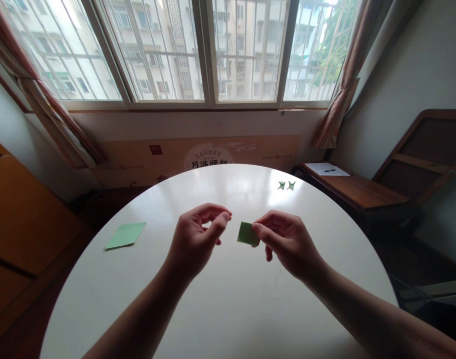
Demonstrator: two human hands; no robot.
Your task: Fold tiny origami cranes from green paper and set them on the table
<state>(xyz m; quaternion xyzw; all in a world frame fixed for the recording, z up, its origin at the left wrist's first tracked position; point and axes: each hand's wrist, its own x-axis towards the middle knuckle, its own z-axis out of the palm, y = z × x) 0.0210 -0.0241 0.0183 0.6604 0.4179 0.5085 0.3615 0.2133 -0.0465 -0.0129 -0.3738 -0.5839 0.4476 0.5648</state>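
A small folded green square of paper [245, 233] is pinched between the thumb and fingers of my right hand [284, 237], held above the white table. Just left of it is my left hand [201, 237], its thumb and index finger brought together with nothing visible in them; a gap separates it from the paper. On the left of the table lies a light green stack of square paper [126, 235]. Two small folded green paper figures [286, 185], which look like cranes, stand side by side near the far right edge.
The round white table [228, 309] fills the middle. Beyond it are a printed box panel [145, 162] and a barred window [246, 55]. To the right, a wooden chair [362, 187] carries a white sheet [321, 168] with a pen. An orange-brown cabinet [26, 224] is at left.
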